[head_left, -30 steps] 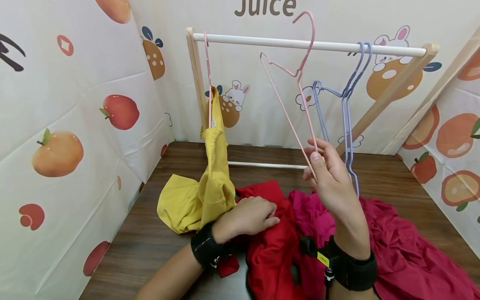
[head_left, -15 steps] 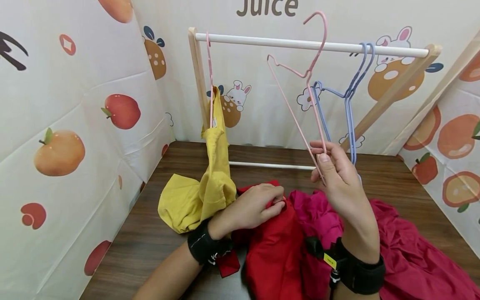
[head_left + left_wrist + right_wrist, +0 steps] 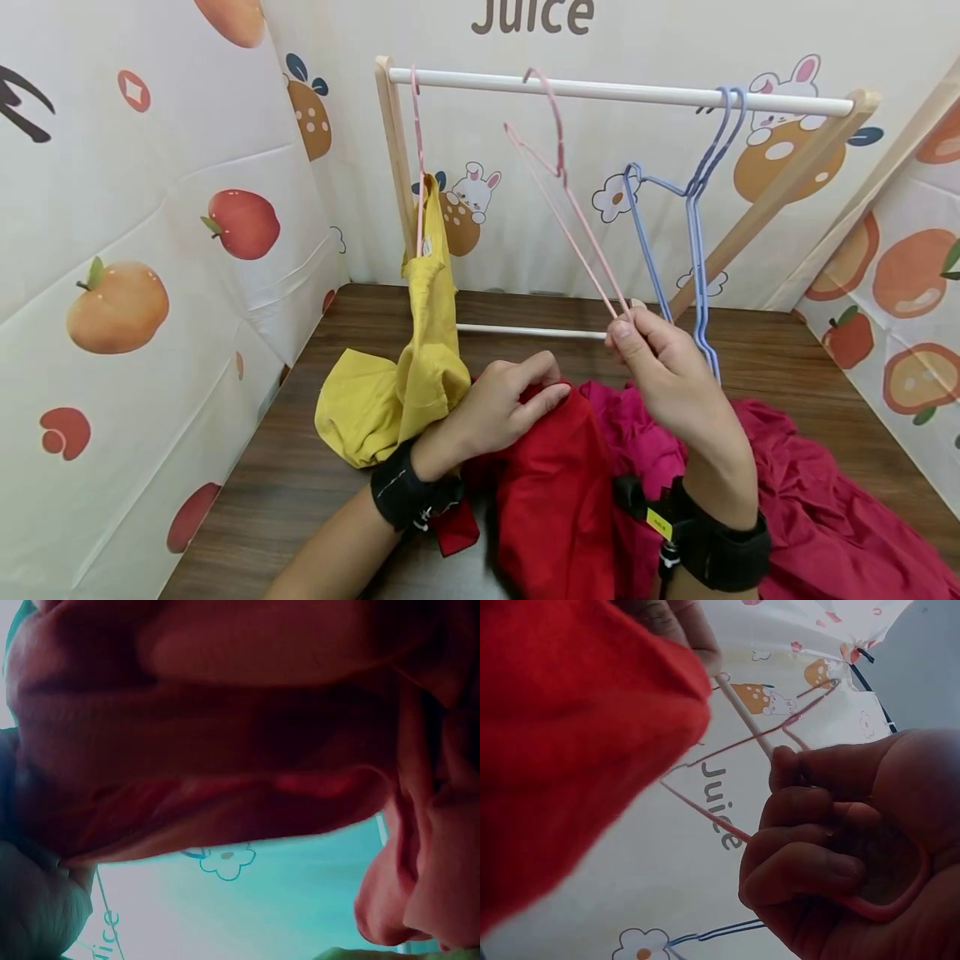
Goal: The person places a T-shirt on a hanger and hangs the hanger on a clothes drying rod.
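My right hand (image 3: 671, 367) pinches the lower end of a pink clothes hanger (image 3: 576, 212), whose hook tilts up and left, overlapping the rack's top rail in the head view. In the right wrist view, curled fingers (image 3: 802, 862) wrap the hanger wire. My left hand (image 3: 510, 408) holds the upper edge of a red garment (image 3: 558, 492) between thumb and fingers; the cloth hangs down toward me. Red fabric (image 3: 210, 735) fills most of the left wrist view, with part of the hand (image 3: 45, 900) at its left edge. The hanger stands apart from the red garment.
A clothes rack with a white rail (image 3: 480, 81) stands behind. On its left hangs a yellow garment (image 3: 427, 358) on another pink hanger (image 3: 417, 150); two blue hangers (image 3: 697, 242) hang at right. Magenta (image 3: 637, 433) and crimson (image 3: 810, 492) cloth lies on the wooden table (image 3: 247, 508).
The pink hanger's hook has swung down and left, and my right fingers have closed tighter around its lower end. My left hand has raised the red garment's edge, which now hangs flatter.
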`<state>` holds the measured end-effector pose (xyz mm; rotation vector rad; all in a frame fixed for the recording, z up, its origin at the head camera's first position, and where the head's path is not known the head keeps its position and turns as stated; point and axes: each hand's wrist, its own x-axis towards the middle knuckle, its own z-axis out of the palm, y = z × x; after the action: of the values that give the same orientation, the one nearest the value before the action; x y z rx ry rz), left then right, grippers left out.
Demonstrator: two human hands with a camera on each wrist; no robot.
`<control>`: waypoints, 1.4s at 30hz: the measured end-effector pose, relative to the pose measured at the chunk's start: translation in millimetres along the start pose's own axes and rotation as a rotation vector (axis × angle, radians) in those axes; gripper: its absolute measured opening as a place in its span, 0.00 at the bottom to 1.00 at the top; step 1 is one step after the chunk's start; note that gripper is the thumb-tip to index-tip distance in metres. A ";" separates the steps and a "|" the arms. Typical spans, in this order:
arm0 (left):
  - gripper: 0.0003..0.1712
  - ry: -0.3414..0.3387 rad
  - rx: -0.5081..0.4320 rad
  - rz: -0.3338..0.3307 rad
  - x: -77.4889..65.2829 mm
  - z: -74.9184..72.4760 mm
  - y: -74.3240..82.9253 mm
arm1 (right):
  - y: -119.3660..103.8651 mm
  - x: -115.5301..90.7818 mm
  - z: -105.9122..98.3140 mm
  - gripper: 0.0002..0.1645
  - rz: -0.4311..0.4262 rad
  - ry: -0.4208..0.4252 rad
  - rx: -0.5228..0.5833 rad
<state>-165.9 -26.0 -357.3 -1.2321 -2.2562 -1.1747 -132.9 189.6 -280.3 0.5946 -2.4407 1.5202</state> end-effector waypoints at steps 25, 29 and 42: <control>0.07 -0.033 -0.126 -0.120 2.6 -21.9 -2.1 | -3.9 -14.3 -18.5 0.04 0.067 -0.113 -0.219; 0.10 -0.087 -0.162 -0.150 2.2 -30.8 -7.3 | -2.3 -22.0 -29.8 0.03 0.065 -0.054 -0.197; 0.13 -0.132 -0.024 -0.290 -4.3 -68.3 -27.2 | 12.6 -46.6 -66.8 0.06 0.037 0.101 -0.195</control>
<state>-192.5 -89.7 -331.9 -1.0430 -2.5933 -1.2541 -99.1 264.8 -278.0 0.4274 -2.4957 1.2709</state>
